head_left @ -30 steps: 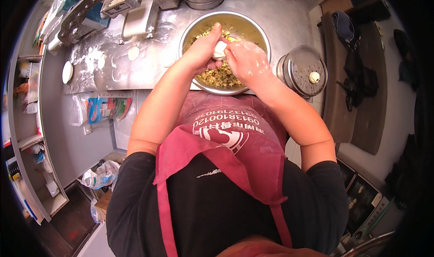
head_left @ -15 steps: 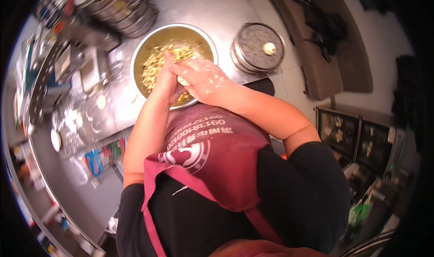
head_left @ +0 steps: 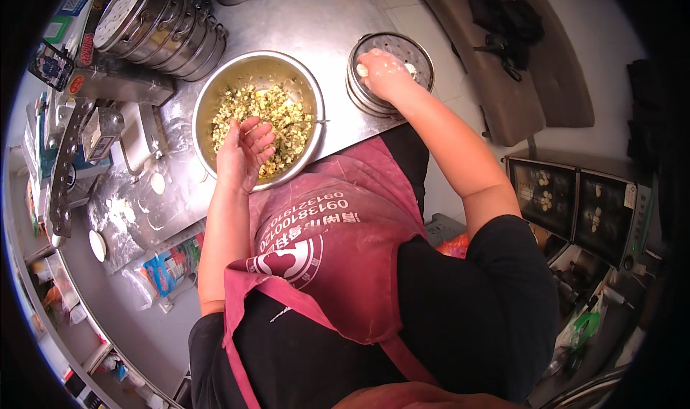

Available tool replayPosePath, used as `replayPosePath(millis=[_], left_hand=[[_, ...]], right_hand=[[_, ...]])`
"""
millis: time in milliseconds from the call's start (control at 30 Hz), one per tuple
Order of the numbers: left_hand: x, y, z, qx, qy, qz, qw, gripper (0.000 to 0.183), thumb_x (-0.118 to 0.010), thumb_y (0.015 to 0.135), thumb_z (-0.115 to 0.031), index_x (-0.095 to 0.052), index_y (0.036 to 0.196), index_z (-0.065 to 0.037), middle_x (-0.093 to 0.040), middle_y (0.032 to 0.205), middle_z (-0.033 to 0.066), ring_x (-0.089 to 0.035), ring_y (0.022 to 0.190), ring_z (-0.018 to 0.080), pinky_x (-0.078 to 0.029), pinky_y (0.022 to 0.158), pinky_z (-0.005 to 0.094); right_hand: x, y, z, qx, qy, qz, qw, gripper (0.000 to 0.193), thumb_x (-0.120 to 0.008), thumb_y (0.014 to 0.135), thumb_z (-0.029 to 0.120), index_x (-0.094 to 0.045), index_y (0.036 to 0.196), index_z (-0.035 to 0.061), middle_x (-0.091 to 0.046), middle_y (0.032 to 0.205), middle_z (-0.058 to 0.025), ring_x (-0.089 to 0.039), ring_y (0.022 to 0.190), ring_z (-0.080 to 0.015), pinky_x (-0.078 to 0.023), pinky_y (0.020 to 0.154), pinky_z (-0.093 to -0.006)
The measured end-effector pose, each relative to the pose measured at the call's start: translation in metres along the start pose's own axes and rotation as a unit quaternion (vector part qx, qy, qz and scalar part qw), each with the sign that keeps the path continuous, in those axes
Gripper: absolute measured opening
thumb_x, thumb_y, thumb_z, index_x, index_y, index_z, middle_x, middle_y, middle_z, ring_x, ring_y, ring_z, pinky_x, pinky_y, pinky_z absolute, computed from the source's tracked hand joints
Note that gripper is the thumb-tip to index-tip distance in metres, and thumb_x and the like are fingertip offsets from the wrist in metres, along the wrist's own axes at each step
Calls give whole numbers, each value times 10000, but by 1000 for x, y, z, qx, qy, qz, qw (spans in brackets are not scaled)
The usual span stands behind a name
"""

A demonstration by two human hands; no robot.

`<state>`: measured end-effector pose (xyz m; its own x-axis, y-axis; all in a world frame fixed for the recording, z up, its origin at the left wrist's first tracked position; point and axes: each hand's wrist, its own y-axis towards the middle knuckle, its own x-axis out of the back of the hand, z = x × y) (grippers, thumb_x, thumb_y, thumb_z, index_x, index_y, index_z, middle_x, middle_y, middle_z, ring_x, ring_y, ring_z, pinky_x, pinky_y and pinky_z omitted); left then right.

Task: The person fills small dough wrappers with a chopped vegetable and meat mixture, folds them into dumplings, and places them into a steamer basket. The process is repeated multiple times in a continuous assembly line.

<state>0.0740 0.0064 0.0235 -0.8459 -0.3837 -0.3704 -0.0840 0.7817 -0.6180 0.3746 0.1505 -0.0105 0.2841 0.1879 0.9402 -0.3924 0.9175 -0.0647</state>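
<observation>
Head view: your left hand (head_left: 243, 156) hangs loosely spread over one bowl (head_left: 302, 80); your right hand (head_left: 387, 75) pinches one bun (head_left: 361, 70) at the steamer (head_left: 402, 47), near a second bun (head_left: 410, 70).

A gap separates bowl (head_left: 248, 65) and steamer (head_left: 412, 49), a handle (head_left: 320, 121) apparently intruding.

The fisheye view looks steeply down from the wearer's head, the apron (head_left: 363, 294) close below, the bowl (head_left: 293, 75) a little farther off, between ten and eleven o'clock.

A white-printed maroon apron (head_left: 352, 272) covers a black short-sleeved shirt (head_left: 467, 301).
</observation>
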Motion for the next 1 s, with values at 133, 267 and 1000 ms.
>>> replayPosePath(millis=[133,267,1000], left_hand=[[7,0,3,10,8,-6,1000,448,-389,1008,-438,-557,1144,-46,-667,980,109,-653,816,189,-533,678,315],[10,-6,5,-1,10,-19,1000,440,-422,999,-432,-557,1153,-41,-662,1000,112,-653,820,183,-541,666,303],[42,-10,0,-22,2,-40,999,372,-453,992,-314,-512,1236,-40,-650,1040,126,-654,856,195,-551,688,302]], right_hand=[[2,2,1,23,-32,17,999,316,-651,802,151,-619,1106,72,-593,1152,-152,-545,1116,-335,-456,959,-410],[33,-16,0,33,-3,-53,998,433,-698,789,199,-579,1196,108,-563,1211,-128,-510,1154,-311,-434,988,-413],[17,-9,-57,-18,-52,9,998,488,-721,741,124,-590,1209,81,-566,1234,-137,-530,1161,-315,-429,997,-385]])
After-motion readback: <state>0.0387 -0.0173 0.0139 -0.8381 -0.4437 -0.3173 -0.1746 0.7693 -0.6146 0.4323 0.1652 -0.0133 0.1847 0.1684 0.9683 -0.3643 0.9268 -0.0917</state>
